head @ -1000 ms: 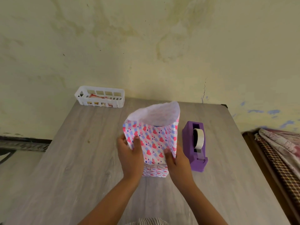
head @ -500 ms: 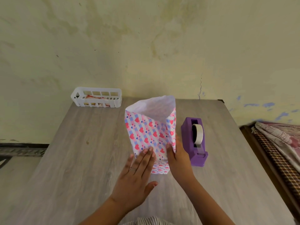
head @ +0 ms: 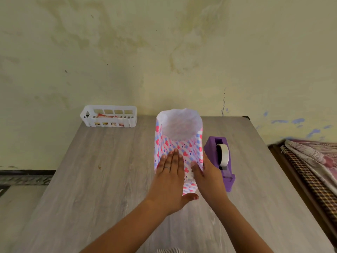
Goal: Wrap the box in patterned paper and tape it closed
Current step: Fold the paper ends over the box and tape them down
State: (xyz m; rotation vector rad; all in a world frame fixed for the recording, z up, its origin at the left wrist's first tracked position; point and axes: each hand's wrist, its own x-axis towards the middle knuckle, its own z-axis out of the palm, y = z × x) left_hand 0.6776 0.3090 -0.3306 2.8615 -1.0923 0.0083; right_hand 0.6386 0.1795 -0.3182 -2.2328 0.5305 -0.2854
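Both grips are bearing on the wrapped box (head: 179, 152), which is standing upright near the middle of the bench (head: 102, 170), closer to its far edge than to the near one. The left hand (head: 170, 181) is lying flat with fingers straight and together against the front face of the patterned paper (head: 195, 143), holding nothing; half a second earlier it was only arriving at the lower left of the parcel, and a second ago it was gripping the side. The right hand (head: 207, 178) is steadying the right front edge, thumb on the front face, the other fingers hidden behind. The paper is now standing squarer, its open top showing white inside. Judgement: the front overlap is being smoothed and pressed, the top end is not yet folded, and no tape is visibly applied. The purple tape dispenser (head: 221, 159) is standing just beside the parcel on its right, within reach. A white basket (head: 109, 116) is sitting at the far left corner.
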